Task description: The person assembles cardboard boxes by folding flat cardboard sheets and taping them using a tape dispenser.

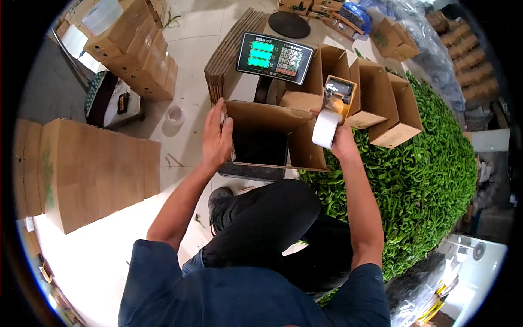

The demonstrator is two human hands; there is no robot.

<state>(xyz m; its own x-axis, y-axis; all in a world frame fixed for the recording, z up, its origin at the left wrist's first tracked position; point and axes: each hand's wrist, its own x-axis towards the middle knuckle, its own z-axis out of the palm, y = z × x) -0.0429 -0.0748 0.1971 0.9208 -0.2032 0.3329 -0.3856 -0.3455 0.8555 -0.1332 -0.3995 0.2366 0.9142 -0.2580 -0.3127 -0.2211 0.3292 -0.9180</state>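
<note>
An open cardboard box (260,118) stands in front of me on a black scale platform (250,171). My left hand (217,136) lies against the box's left side, fingers apart and pointing up along the edge. At the box's right side my right hand (343,140) is wrapped round a yellow tape dispenser (345,103) with a roll of white tape (325,128). Behind the box rises the scale's display (275,57), lit green beside its keypad. The box's inside is dark, and I cannot make out its bottom.
Several open boxes (397,111) stand behind and right, beside a large heap of green peppers (414,185). Flattened cardboard (231,52) leans behind the scale. Stacked cartons (92,169) line the left, near a stool (119,103) and a clear plastic cup (174,115) on the floor.
</note>
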